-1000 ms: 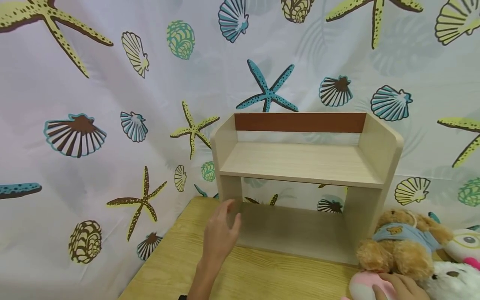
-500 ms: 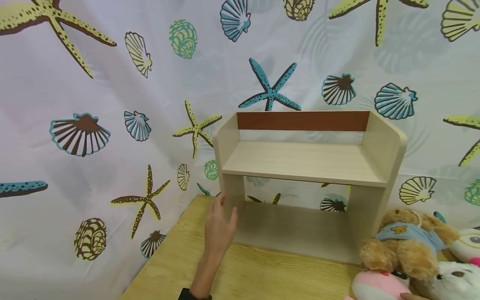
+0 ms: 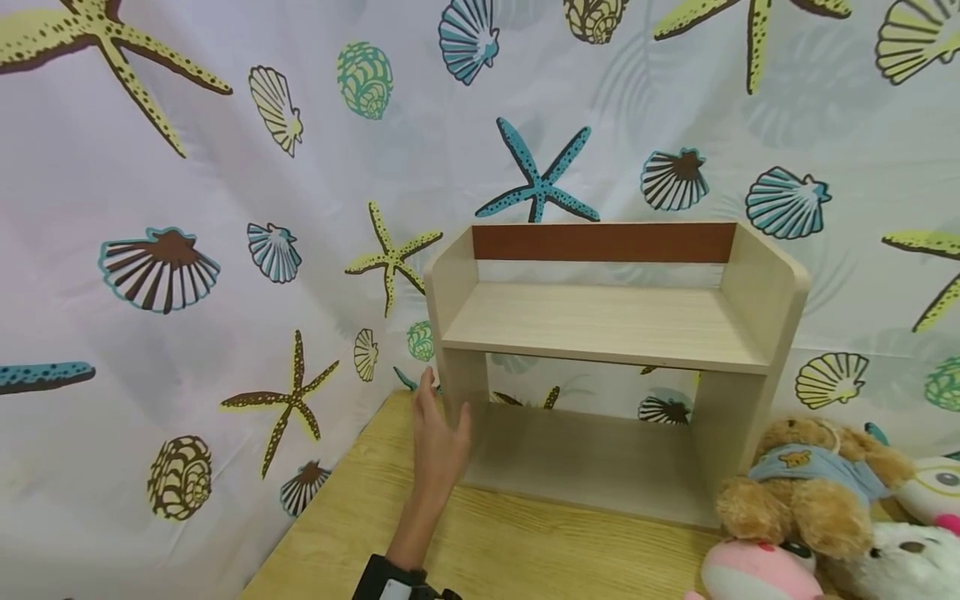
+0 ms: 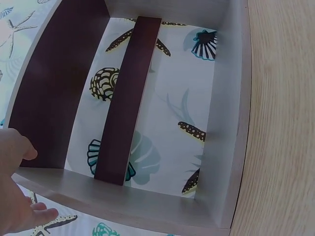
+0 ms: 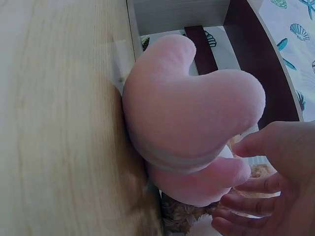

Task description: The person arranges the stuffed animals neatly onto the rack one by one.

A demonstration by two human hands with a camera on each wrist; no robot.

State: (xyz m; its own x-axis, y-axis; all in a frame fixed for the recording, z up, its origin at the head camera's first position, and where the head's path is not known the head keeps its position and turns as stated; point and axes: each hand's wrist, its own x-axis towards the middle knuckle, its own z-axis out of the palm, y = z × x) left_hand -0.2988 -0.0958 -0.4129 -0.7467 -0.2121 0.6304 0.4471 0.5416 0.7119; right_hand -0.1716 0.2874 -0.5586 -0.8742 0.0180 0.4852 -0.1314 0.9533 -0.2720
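Observation:
My left hand (image 3: 438, 446) is at the left side panel of a two-tier wooden desk shelf (image 3: 600, 321), thumb and fingers spread. In the left wrist view the thumb lies on the inner side of the panel edge and the fingers on the outer side; I cannot tell whether they touch it. A pink and white plush toy (image 3: 757, 573) lies on the table in front of a brown teddy bear (image 3: 802, 487). Beside the pink plush, my right hand (image 5: 278, 182) has loosely extended fingers, close to it or touching it. In the head view that hand is almost wholly out of frame.
A white fluffy plush (image 3: 896, 562) and a white plush with yellow glasses (image 3: 933, 492) sit right of the teddy bear. The wooden table (image 3: 540, 542) meets a fabric backdrop (image 3: 172, 375) printed with shells and starfish. The teddy stands close against the shelf's right panel.
My left hand has moved slightly left and farther forward, toward the outside of the shelf's left panel. My right hand has drawn back off the pink plush toward the bottom edge.

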